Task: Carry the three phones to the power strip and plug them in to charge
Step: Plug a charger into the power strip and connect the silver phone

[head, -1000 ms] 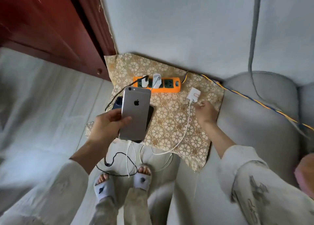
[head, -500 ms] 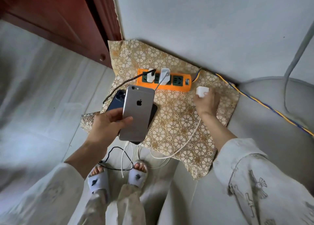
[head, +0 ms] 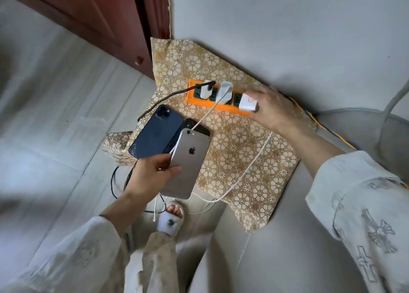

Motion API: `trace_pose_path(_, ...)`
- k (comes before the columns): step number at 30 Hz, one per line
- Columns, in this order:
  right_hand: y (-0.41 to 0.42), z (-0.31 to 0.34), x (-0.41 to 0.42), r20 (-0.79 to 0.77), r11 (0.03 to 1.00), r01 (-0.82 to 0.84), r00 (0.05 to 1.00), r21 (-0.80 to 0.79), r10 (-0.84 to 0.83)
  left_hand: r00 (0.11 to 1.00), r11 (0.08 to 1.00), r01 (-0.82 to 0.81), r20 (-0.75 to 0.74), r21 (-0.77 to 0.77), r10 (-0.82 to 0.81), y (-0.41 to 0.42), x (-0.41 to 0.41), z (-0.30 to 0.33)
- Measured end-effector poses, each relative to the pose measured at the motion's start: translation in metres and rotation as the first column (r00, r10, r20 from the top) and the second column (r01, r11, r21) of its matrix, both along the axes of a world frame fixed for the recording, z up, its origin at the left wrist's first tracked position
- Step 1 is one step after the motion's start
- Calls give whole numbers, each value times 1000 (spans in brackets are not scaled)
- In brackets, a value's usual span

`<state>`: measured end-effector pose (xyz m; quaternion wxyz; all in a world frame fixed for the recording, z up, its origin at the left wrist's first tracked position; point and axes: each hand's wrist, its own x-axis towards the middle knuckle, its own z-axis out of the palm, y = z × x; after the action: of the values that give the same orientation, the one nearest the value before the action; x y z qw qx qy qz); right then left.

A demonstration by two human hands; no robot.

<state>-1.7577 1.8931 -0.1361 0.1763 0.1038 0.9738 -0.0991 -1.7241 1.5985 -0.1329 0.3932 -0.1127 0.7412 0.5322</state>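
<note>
My left hand (head: 152,177) holds a fanned stack of three phones: a silver phone (head: 188,164) on top, a dark blue phone (head: 158,132) to its left, and a black phone (head: 198,126) mostly hidden beneath. An orange power strip (head: 199,102) lies on a gold patterned cloth (head: 239,151) against the wall. Two white adapters (head: 207,90) stand plugged into it. My right hand (head: 272,109) grips a third white charger plug (head: 247,102) at the strip's right end; its white cable (head: 247,173) trails down over the cloth.
A dark wooden door (head: 88,20) stands at the upper left, a grey wall behind the strip. A grey cushioned seat (head: 254,248) lies under the cloth. Black and white cables (head: 119,182) hang to the floor by my slippered foot (head: 170,219). A yellow-blue cord (head: 332,133) runs right.
My right hand lifted the white charger plug off the cloth and brought it left to the strip's right end. The phone stack fanned out and sank lower in view.
</note>
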Motion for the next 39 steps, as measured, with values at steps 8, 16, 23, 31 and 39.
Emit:
trace_pose_path(8, 0, 0, -21, 111, 993, -116, 987, 26, 113, 1000, 998, 19, 8, -55, -18, -8, 8, -8)
trace_pose_path(16, -5, 10, -11, -33, 998, 18, 999, -60, -20, 999, 999, -35, 25, -34, 36, -12, 1, -8)
trace_pose_path(23, -12, 10, -24, 8, 998, 7, 1000, -55, -6, 1000, 998, 23, 3, -57, -23, -19, 0, -10)
trace_pose_path(31, -15, 9, -32, 75, 999, 2, 997, -49, 2, 973, 959, 230, 5, -169, -232, 35, 23, -35)
trace_pose_path(39, -18, 4, -34, 98, 997, -77, 992, -4, 77, 942, 925, 307, -64, -225, -328, 82, 14, -39)
